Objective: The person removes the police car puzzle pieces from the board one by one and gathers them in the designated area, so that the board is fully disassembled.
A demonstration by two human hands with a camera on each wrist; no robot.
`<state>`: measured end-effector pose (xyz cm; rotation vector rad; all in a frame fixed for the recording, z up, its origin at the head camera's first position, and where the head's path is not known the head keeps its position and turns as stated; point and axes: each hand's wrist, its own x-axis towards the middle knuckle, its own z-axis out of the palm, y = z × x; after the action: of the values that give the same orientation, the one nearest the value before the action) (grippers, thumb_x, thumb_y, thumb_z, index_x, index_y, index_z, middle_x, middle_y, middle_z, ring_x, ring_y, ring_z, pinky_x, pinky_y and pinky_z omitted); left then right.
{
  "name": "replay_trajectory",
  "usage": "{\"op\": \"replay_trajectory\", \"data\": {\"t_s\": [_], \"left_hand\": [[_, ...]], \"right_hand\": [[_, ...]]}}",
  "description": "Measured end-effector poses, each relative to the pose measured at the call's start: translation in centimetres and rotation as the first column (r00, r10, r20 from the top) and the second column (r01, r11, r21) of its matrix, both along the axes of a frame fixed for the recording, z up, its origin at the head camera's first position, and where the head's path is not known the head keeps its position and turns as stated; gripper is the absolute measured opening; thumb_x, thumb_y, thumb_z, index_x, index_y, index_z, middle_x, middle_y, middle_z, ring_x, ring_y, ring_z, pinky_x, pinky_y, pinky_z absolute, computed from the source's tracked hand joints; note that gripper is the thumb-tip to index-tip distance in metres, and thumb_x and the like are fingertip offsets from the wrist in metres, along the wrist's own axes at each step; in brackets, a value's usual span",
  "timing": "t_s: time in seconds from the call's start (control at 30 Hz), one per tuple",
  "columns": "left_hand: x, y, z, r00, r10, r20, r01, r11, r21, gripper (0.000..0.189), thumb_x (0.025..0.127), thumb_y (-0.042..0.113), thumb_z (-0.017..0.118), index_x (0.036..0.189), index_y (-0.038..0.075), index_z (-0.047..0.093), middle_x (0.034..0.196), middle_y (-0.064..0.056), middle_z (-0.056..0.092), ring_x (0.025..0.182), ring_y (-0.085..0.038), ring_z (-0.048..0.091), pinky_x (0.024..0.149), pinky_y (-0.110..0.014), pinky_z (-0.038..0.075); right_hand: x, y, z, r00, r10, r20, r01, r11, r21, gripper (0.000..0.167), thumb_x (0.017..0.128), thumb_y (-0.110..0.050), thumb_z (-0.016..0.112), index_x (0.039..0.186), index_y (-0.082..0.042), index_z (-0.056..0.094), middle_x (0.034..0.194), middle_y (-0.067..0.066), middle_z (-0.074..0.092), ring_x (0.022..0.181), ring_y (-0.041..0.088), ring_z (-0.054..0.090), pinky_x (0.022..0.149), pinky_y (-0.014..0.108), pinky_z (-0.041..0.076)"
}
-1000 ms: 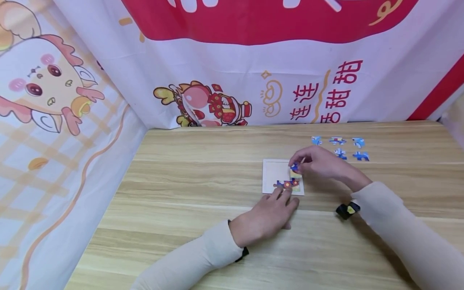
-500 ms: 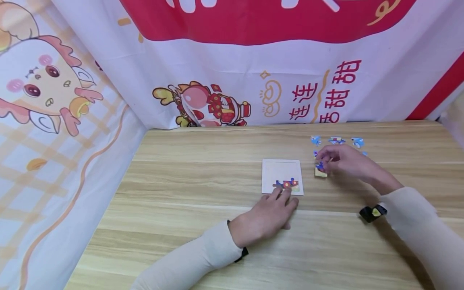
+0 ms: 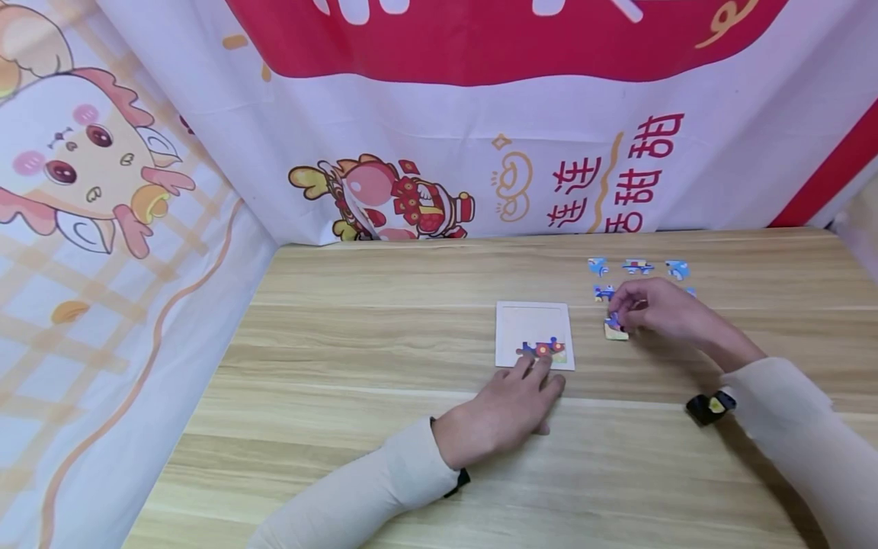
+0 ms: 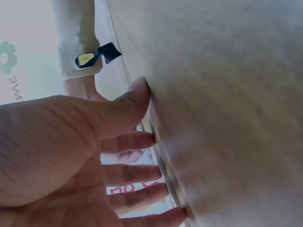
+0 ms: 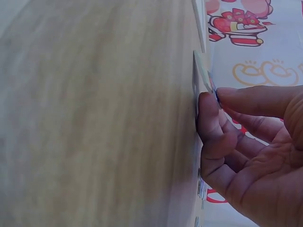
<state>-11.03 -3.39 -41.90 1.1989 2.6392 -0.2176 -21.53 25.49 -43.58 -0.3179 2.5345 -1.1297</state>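
Between thumb and fingers my right hand (image 3: 652,309) pinches a jigsaw piece (image 3: 615,329) just above the table, right of the white puzzle tray (image 3: 533,303). In the right wrist view that piece (image 5: 204,71) is seen nearly edge-on and tilted, one edge close to the wood. My left hand (image 3: 504,408) lies with fingers spread, its fingertips on the tray's near edge. Joined pieces (image 3: 543,348) with a red and blue picture sit in the tray's lower right part, partly covered by the left fingers. From the left wrist view, the left hand (image 4: 113,151) has extended fingers and holds nothing.
Behind the right hand lie loose puzzle pieces, among them a blue corner piece (image 3: 677,269), a middle piece (image 3: 638,266) and a piece (image 3: 604,293) beside the fingers. A printed cloth (image 3: 411,145) hangs along the table's (image 3: 343,328) back edge.
My right hand has carried the pinched piece from over the tray to the table at its right, lowering it slightly. The left hand stays where it was.
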Motion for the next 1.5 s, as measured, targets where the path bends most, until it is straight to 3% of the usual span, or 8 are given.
{"op": "replay_trajectory", "data": {"t_s": [0.3, 0.77, 1.5], "left_hand": [[-0.15, -0.04, -0.23, 1.0, -0.007, 0.013, 0.007, 1.0, 0.014, 0.063, 0.103, 0.045, 0.061, 0.156, 0.016, 0.044, 0.163, -0.011, 0.04, 0.146, -0.026, 0.041, 0.107, -0.038, 0.053], [-0.18, -0.03, -0.19, 1.0, -0.01, 0.016, 0.01, 1.0, 0.01, 0.063, 0.103, 0.045, 0.061, 0.156, 0.016, 0.043, 0.162, -0.009, 0.041, 0.146, -0.026, 0.04, 0.106, -0.037, 0.054], [-0.28, -0.03, -0.42, 1.0, -0.006, 0.018, 0.006, 1.0, 0.008, 0.063, 0.103, 0.046, 0.061, 0.155, 0.017, 0.044, 0.162, -0.01, 0.041, 0.146, -0.026, 0.041, 0.106, -0.038, 0.054]], "right_hand": [[-0.03, -0.56, 0.0, 0.999, 0.007, -0.044, -0.005, 0.998, 0.061, 0.013, 0.098, 0.004, 0.061, 0.106, -0.001, 0.07, 0.093, 0.009, 0.068, 0.083, 0.017, 0.06, 0.071, 0.024, 0.051], [-0.3, -0.83, -0.08, 0.999, -0.006, -0.033, 0.009, 0.996, 0.083, 0.011, 0.099, 0.002, 0.063, 0.107, -0.002, 0.069, 0.101, 0.011, 0.067, 0.092, 0.023, 0.059, 0.072, 0.025, 0.052], [-0.46, -0.82, -0.32, 1.0, 0.005, -0.025, -0.003, 0.995, 0.095, 0.012, 0.098, 0.002, 0.063, 0.108, -0.002, 0.069, 0.101, 0.011, 0.064, 0.093, 0.024, 0.055, 0.07, 0.026, 0.05]]}}
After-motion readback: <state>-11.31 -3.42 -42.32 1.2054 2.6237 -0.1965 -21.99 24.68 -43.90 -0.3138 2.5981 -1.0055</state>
